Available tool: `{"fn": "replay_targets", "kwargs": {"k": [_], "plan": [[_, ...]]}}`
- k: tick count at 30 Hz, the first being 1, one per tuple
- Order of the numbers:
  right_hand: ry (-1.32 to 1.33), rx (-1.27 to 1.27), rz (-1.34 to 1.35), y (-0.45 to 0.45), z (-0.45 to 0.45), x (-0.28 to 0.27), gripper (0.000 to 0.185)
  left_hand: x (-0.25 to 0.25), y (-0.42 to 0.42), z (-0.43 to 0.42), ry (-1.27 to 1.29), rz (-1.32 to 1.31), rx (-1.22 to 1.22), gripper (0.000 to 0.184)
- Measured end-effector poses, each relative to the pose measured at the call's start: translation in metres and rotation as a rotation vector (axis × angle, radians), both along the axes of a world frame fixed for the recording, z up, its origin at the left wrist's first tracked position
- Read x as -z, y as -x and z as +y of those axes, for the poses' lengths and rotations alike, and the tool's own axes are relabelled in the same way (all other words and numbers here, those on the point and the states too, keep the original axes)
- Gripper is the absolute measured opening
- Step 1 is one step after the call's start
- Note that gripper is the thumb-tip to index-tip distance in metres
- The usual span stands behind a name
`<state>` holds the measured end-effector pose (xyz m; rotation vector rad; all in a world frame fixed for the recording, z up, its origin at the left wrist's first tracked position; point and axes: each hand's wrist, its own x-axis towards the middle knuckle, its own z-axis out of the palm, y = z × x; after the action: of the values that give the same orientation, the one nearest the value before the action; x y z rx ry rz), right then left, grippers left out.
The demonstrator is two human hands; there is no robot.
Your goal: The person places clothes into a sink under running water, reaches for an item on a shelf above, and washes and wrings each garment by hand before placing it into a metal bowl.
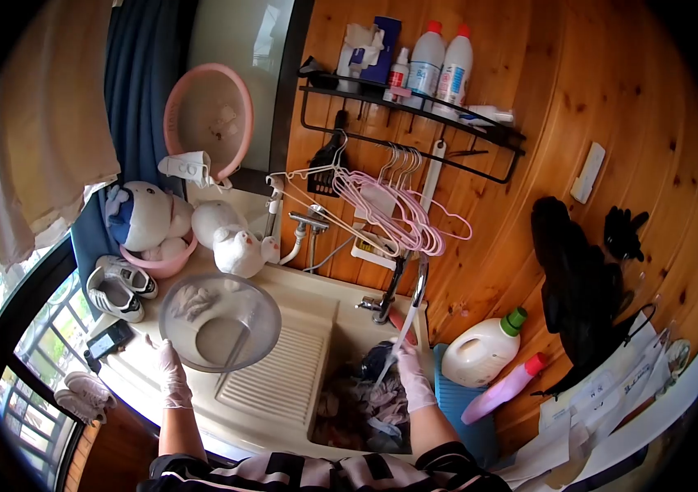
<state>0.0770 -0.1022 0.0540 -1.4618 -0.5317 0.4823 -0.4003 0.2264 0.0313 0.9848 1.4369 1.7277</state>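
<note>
My left hand (172, 375), in a thin whitish glove, is at the near left edge of a translucent round basin (263, 332), with its fingers apart. Inside the basin lies a bunched pale cloth (193, 302). My right hand (413, 377), gloved too, is over the right side of the sink (322, 385) with its fingers curled; what they grip is hidden. Beside it is a dark blue cloth (377, 359). Water runs from the faucet (421, 283) past the hand. Wet greyish clothes (369, 400) fill the sink.
A ribbed washboard (271, 398) adjoins the sink. Sneakers (115, 293), a dark phone-like device (109, 339) and plush toys (238, 250) lie left and behind. Detergent bottles (480, 353) stand at right. Pink hangers (390, 209) hang below a black shelf (414, 102).
</note>
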Motion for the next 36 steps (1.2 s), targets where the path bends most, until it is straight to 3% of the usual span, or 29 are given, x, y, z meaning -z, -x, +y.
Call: {"fn": "replay_targets", "kwargs": {"k": [2, 3, 6, 7, 9, 10, 11, 12, 14, 15, 16, 18, 19, 20, 22, 24, 26, 28, 30, 32, 33, 36], "plan": [[0.361, -0.139, -0.401, -0.002, 0.003, 0.021, 0.021, -0.092, -0.016, -0.057, 0.01, 0.417, -0.113, 0.061], [0.357, -0.148, -0.128, 0.009, 0.003, 0.001, 0.022, -0.103, -0.02, -0.065, -0.132, 0.563, -0.149, 0.061], [-0.036, -0.087, 0.131, 0.031, 0.005, -0.038, 0.022, -0.157, -0.047, -0.109, -0.411, 0.692, -0.049, 0.062], [0.047, -0.11, 0.068, 0.017, 0.013, -0.013, 0.023, -0.172, -0.059, -0.127, -0.511, 0.714, 0.001, 0.061], [0.141, -0.096, 0.089, 0.044, 0.01, -0.053, 0.023, -0.183, -0.084, -0.152, -0.715, 0.705, 0.201, 0.058], [0.184, -0.084, 0.097, 0.053, 0.009, -0.069, 0.024, -0.183, -0.096, -0.158, -0.818, 0.664, 0.345, 0.056], [0.104, -0.073, 0.294, 0.034, 0.007, -0.052, 0.024, -0.176, -0.11, -0.164, -0.921, 0.639, 0.445, 0.053], [0.03, -0.061, 0.249, 0.029, 0.011, -0.046, 0.024, -0.165, -0.122, -0.172, -1.023, 0.612, 0.545, 0.05], [-0.119, -0.029, 0.168, 0.028, 0.013, -0.038, 0.025, -0.155, -0.143, -0.194, -0.831, 0.704, 0.899, 0.048], [0.02, -0.077, 0.192, 0.029, 0.003, -0.039, 0.023, -0.141, -0.152, -0.202, -0.756, 0.781, 1.025, 0.048], [-0.056, -0.104, 0.135, 0.023, 0.007, -0.022, 0.021, -0.127, -0.161, -0.206, -0.682, 0.859, 1.152, 0.049], [0.104, -0.051, 0.318, 0.045, -0.015, -0.068, 0.029, -0.109, -0.18, -0.21, -0.741, 0.991, 1.232, 0.054], [0.115, -0.02, 0.311, 0.027, -0.017, -0.039, 0.032, -0.091, -0.187, -0.21, -0.694, 1.105, 1.243, 0.06], [0.099, -0.001, 0.372, 0.032, -0.02, -0.045, 0.024, -0.076, -0.192, -0.207, -0.611, 1.207, 1.332, 0.07], [0.152, 0.02, 0.215, 0.031, -0.026, -0.023, 0.02, -0.07, -0.201, -0.212, -0.427, 1.479, 1.375, 0.078], [0.126, -0.025, 0.353, 0.026, -0.037, 0.005, 0.027, -0.062, -0.207, -0.211, -0.376, 1.578, 1.372, 0.083], [0.065, -0.082, 0.187, 0.028, -0.043, 0.035, 0.032, -0.048, -0.205, -0.209, -0.39, 1.652, 1.327, 0.086], [0.637, -0.137, -0.253, 0.025, -0.056, 0.063, 0.052, -0.035, -0.2, -0.204, -0.47, 1.699, 1.242, 0.088], [0.983, -0.308, -0.346, 0.038, -0.072, 0.08, 0.074, -0.04, -0.201, -0.205, -0.477, 1.666, 1.238, 0.082], [1.324, -0.423, -0.739, 0.068, -0.088, 0.077, 0.09, -0.04, -0.199, -0.208, -0.519, 1.658, 1.206, 0.079], [1.347, -0.477, -0.54, 0.073, -0.091, 0.074, 0.092, -0.038, -0.199, -0.207, -0.544, 1.646, 1.192, 0.076], [1.271, -0.422, -0.577, 0.075, -0.098, 0.053, 0.079, -0.037, -0.197, -0.207, -0.566, 1.613, 1.169, 0.069]]}}
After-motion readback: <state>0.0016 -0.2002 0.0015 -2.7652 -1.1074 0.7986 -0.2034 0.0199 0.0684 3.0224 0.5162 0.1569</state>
